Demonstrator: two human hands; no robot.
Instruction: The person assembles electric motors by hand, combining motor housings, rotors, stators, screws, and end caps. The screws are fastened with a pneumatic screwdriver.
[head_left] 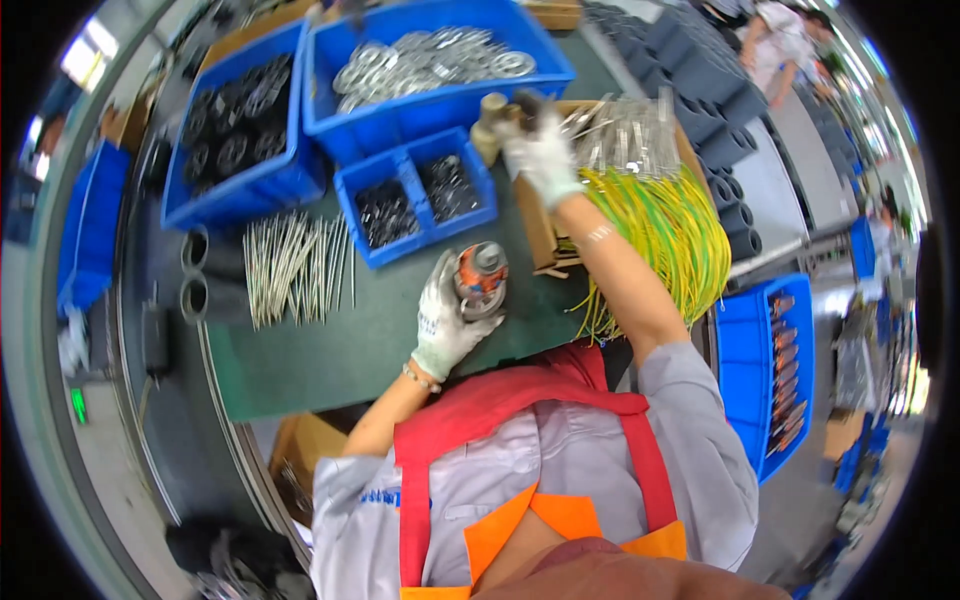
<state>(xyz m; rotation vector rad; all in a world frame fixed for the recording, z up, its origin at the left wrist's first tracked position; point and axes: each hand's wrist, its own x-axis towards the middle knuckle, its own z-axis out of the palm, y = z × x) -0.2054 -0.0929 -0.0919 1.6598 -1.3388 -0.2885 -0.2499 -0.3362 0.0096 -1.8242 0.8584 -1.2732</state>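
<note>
My left hand, in a white glove, is closed around a small round motor part with orange-red sides and a grey cap on top. The part is held over the front of the green work surface. My right hand, also gloved, is stretched out to the far side, by a pale bottle-like container. Motion smears its fingers, so its grip cannot be read. Something dark shows at the fingertips. Under my right forearm lies a bundle of yellow-green wires.
Blue bins hold metal rings and black round parts. A divided blue tray contains small dark pieces. Thin metal rods lie left, beside grey tubes. Metal strips sit behind the wires. A blue crate stands right.
</note>
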